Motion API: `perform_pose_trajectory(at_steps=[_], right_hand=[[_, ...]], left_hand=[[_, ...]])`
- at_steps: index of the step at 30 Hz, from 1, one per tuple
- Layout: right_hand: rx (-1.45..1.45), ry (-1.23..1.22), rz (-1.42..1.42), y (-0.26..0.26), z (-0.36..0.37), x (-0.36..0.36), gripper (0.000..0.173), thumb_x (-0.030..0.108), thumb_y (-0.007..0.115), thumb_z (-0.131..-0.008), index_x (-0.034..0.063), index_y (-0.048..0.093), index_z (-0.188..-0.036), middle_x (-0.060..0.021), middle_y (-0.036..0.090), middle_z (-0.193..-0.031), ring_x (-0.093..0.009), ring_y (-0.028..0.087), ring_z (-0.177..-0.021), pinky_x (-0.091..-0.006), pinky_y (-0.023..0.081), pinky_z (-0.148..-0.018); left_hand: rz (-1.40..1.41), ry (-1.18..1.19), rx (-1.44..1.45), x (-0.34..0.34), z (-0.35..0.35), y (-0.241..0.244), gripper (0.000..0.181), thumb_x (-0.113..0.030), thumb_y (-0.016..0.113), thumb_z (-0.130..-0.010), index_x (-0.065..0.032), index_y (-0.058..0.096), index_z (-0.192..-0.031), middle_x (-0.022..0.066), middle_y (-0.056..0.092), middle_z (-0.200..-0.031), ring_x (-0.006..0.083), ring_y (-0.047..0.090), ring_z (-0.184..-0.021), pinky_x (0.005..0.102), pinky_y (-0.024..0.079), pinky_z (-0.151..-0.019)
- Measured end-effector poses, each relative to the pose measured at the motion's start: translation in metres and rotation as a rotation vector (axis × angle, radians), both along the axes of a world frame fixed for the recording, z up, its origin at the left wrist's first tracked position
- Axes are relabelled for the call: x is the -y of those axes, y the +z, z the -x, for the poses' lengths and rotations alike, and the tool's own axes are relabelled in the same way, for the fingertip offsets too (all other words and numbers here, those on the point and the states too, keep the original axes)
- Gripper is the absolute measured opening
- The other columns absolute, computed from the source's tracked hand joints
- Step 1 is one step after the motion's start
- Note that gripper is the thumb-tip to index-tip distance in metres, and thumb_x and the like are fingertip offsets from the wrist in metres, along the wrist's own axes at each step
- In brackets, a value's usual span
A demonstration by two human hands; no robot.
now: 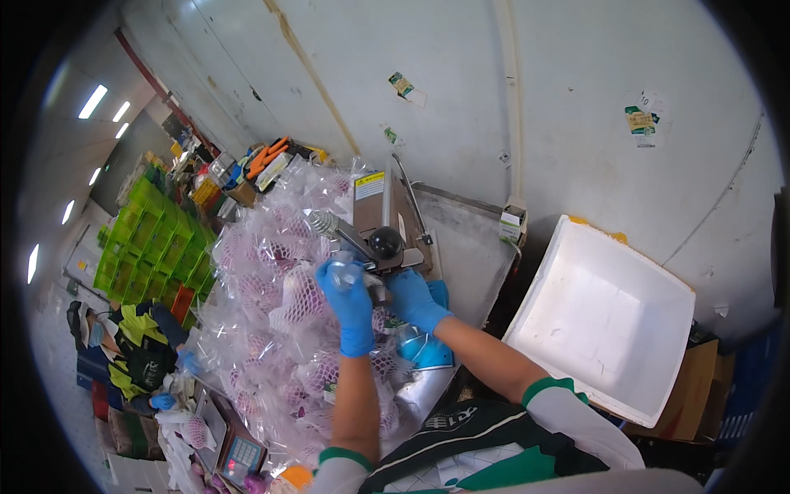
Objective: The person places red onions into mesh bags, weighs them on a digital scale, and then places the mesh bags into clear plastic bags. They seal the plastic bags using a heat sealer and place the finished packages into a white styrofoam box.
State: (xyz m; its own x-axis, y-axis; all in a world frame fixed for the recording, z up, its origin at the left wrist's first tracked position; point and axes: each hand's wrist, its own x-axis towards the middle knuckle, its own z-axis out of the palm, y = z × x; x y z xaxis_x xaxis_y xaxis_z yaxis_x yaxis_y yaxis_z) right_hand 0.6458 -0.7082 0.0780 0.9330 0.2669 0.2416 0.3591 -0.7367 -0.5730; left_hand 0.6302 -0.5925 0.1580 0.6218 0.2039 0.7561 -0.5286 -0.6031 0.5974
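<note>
My left hand (347,302), in a blue glove, is closed around the gathered top of a clear plastic bag (345,272) in front of a bag sealing machine (395,216) with a black ball knob (385,242). Beside it, my right hand (415,301), also gloved in blue, is at the machine's lower front edge; its fingertips are hidden, so its hold cannot be told. A heap of clear bags (290,296) lies to the left of and below the machine, holding purple produce in white foam nets. A bright blue object (426,349) lies under my right wrist.
An empty white foam box (598,321) stands at the right. Green crates (157,234) are stacked at the left. A co-worker (133,346) in blue gloves stands at the far left, near a weighing scale (241,457). A wall rises behind the metal table (469,228).
</note>
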Motion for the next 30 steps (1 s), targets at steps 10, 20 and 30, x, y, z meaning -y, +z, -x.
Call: perform_pose_trajectory(at_steps=[10,20,30], right_hand=[[-0.552,0.638,-1.226,0.144,0.027,0.04,0.033,0.04,0.051,-0.092,0.0098,0.061,-0.099,-0.0056,0.062,-0.081,-0.014,0.057,-0.069,-0.0273,0.05,-0.063],[-0.847,0.378,-1.028,0.139,0.061,0.09,0.03,0.031,0.058,-0.09,0.004,0.063,-0.101,-0.0031,0.059,-0.07,-0.012,0.057,-0.059,-0.0253,0.048,-0.051],[-0.017,-0.135,-0.774,0.044,0.097,0.275,0.023,0.018,0.056,-0.087,-0.0002,0.064,-0.099,-0.0126,0.064,-0.094,-0.022,0.062,-0.083,-0.0324,0.049,-0.077]], left_hand=[[0.657,-0.191,-0.355,-0.01,-0.002,-0.03,0.031,-0.007,0.055,-0.09,0.0016,0.05,-0.119,0.0069,0.054,-0.105,0.0139,0.054,-0.093,0.027,0.044,-0.083],[-0.132,0.079,-0.162,0.012,0.021,0.003,0.019,-0.003,0.062,-0.08,-0.005,0.056,-0.099,0.0081,0.058,-0.087,0.0189,0.057,-0.077,0.0303,0.046,-0.068],[-0.421,-0.099,-0.157,0.005,0.082,0.075,0.071,-0.023,0.074,-0.074,-0.0088,0.042,-0.136,0.0239,0.04,-0.136,0.0366,0.046,-0.12,0.0433,0.037,-0.1]])
